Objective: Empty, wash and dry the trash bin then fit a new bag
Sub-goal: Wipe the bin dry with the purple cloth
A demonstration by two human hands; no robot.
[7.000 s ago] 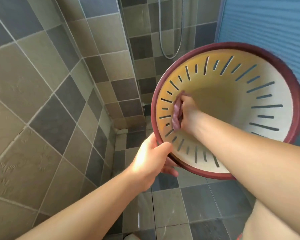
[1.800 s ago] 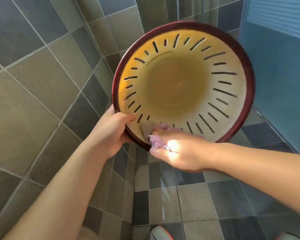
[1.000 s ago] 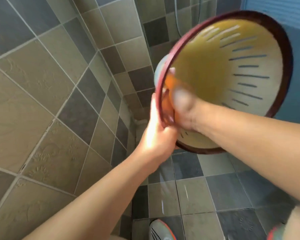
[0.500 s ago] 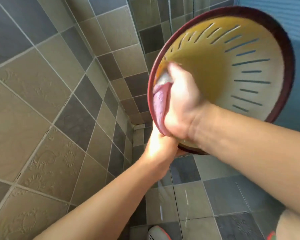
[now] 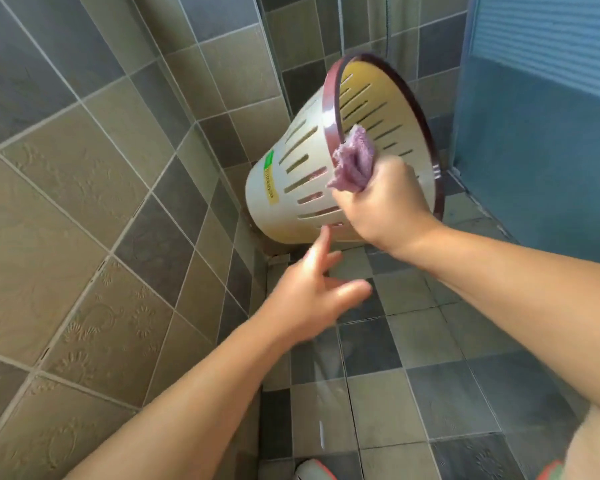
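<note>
The bin (image 5: 302, 188) was cream-white outside and yellowish inside, with a dark maroon rim (image 5: 329, 109) and rows of narrow slots in its wall. A label (image 5: 269, 178) on it was yellow with a green top. The cloth (image 5: 354, 161) was a pale mauve purple. The wall (image 5: 84, 202) was a chequer of beige and dark grey tiles, some beige ones embossed with flower and scroll motifs. The floor (image 5: 395, 375) had grey and greenish-beige tiles. The panel (image 5: 541, 133) was blue, finely ribbed at the top.
</note>
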